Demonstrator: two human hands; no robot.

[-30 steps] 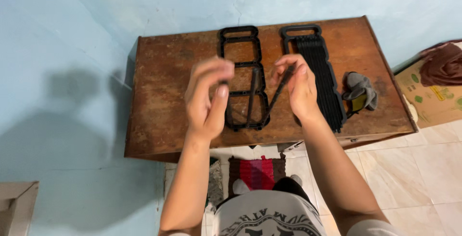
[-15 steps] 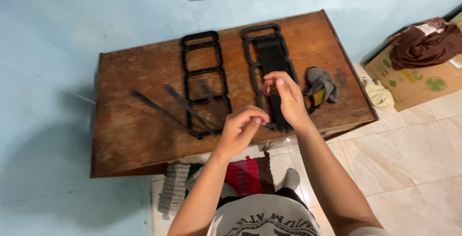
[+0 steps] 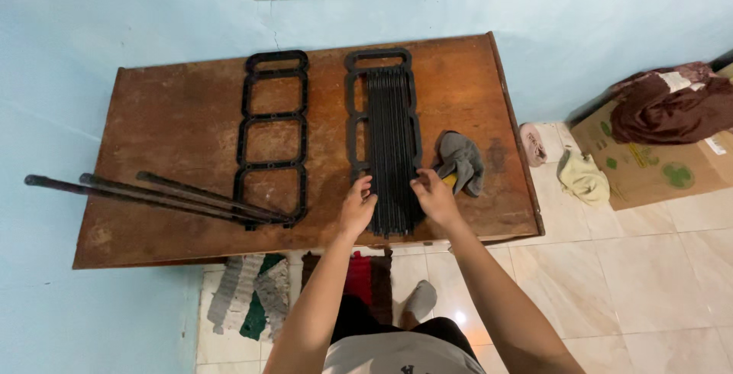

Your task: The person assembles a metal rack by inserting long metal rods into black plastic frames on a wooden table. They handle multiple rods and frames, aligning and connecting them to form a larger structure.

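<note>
A person stands at a worn brown wooden table (image 3: 175,122) set against a pale blue wall, both bare hands lowered to a bundle of thin black rods (image 3: 391,145) lying lengthwise on a black ladder-shaped plastic frame (image 3: 353,126) at the table's right half; the left hand (image 3: 357,206) rests on the near left edge of the bundle, fingers curled loosely against the rods, while the right hand (image 3: 435,197) presses in on the near right edge, fingers bent around the rod ends, so that the two hands bracket the bundle between them rather than lifting it; a second black ladder-shaped frame (image 3: 272,133), without rods, lies flat near the table's middle, well apart from the hands; three long dark rods (image 3: 153,195) lie loose across the table's left side, their far ends jutting past its edge and their near ends touching that second frame's lower corner; a crumpled grey cloth (image 3: 460,162) sits just beside the right hand; on the tiled floor to the right stands a cardboard box (image 3: 649,168) heaped with dark brown clothing (image 3: 668,103).
</note>
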